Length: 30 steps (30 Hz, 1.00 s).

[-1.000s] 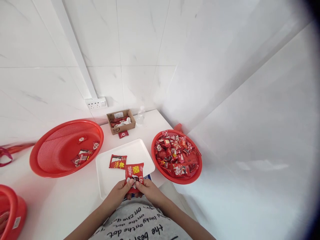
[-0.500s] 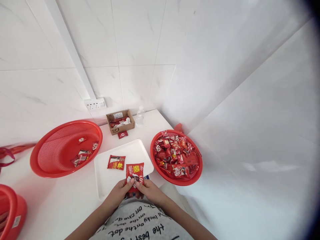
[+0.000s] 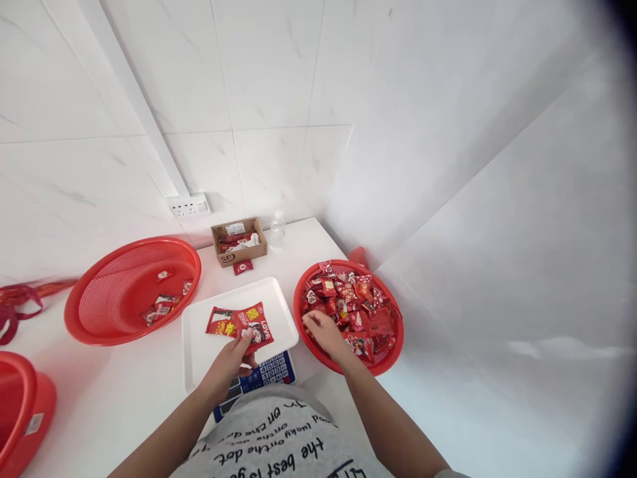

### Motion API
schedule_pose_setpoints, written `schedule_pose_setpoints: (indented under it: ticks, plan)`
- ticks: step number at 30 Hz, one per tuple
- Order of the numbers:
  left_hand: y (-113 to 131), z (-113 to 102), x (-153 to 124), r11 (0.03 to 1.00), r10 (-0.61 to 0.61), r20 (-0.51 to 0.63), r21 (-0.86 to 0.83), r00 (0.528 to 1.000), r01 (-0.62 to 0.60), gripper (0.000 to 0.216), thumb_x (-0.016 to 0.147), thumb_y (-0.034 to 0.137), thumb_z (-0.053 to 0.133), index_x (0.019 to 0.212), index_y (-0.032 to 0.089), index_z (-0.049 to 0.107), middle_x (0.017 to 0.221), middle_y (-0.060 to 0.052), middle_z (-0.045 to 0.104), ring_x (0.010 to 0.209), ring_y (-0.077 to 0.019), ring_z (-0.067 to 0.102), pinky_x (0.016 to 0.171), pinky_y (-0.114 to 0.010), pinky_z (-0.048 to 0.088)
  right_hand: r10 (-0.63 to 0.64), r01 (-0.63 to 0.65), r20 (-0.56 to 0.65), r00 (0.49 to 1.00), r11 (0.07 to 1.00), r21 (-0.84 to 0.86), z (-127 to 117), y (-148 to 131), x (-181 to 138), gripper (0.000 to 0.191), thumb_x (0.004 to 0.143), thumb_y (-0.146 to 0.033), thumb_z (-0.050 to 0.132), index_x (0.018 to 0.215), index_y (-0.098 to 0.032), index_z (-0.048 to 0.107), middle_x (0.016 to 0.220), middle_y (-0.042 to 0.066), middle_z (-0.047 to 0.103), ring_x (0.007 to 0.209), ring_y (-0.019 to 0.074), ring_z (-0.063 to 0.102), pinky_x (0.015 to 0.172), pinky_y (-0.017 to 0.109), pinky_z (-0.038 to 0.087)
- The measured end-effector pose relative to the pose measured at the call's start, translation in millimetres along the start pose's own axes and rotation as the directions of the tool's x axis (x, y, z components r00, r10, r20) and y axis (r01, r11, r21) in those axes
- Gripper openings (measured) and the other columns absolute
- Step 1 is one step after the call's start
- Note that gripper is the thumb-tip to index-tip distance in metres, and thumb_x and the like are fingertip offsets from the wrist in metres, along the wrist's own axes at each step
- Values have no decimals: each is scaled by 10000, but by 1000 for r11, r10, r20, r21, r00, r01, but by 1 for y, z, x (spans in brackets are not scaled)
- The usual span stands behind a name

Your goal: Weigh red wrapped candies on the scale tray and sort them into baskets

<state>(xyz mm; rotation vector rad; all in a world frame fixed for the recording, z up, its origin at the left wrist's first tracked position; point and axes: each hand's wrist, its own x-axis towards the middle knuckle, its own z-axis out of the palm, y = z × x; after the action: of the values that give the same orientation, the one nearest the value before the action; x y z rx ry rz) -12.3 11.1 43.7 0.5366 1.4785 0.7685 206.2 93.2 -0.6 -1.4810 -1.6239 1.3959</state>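
My left hand (image 3: pixel 233 362) pinches a red snack packet (image 3: pixel 255 327) printed LOVE by its lower edge, over a white tray (image 3: pixel 199 368). Under that packet's left side lies another red packet (image 3: pixel 217 320), flat on the tray. My right hand (image 3: pixel 322 330) reaches over the near-left rim of a red basket (image 3: pixel 359 366) heaped with small red packets (image 3: pixel 351 299). Its fingers are loosely bent, with nothing visible in them. A blue scale keypad (image 3: pixel 271 372) shows at the tray's front edge.
At left a red mesh basket (image 3: pixel 112 292) holds several packets. Part of another red basket (image 3: pixel 42 415) stands nearer me. Behind the tray are a cardboard box (image 3: pixel 243 255) of packets, a loose small packet (image 3: pixel 243 267) and a clear bottle (image 3: pixel 277 232). Walls rise behind and at right.
The LOVE packet has gone from both hands near my body to my left hand alone, forward and left above the tray. My right hand has let go and moved right to the full basket.
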Motion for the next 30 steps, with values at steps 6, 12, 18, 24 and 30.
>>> schedule_pose_setpoints:
  ticks: [6,12,18,24,30]
  plan:
    - [-32,-4,6,973,-231,15,20,973,231,529,596,689,543,757,185,538,558,21,562,573,-152,542,541,-242,386,-47,0,-136,990,945,-327,-21,41,46,473,779,-282,478,1224,-124,453,1284,149,466,1166,221,451,976,355,335]
    - [-50,8,0,984,-77,8,163,997,75,487,584,668,562,685,195,505,512,33,550,491,-133,483,471,-225,309,19,-30,-35,999,936,-352,-15,58,51,447,774,-242,507,1214,-177,456,1104,98,604,1000,216,565,868,338,402]
    - [-51,12,-2,973,7,25,232,1000,-13,438,634,627,552,687,198,482,555,33,577,472,-115,464,484,-236,313,-135,161,108,985,939,-302,-24,62,37,287,714,-52,402,787,-168,654,873,58,662,840,170,590,795,277,418]
    - [-56,17,7,961,34,100,270,994,-60,433,648,614,550,710,195,462,563,36,578,499,-110,477,505,-235,332,-62,68,31,998,948,-309,-51,54,34,327,669,-36,377,650,-178,671,788,48,676,802,164,594,798,281,419]
    - [-54,24,9,938,56,131,333,990,-97,477,637,651,529,719,188,452,568,37,567,476,-93,440,503,-239,321,46,-46,42,998,999,-14,-27,40,60,297,730,-184,516,1003,-163,634,1074,72,642,1006,190,566,913,312,386]
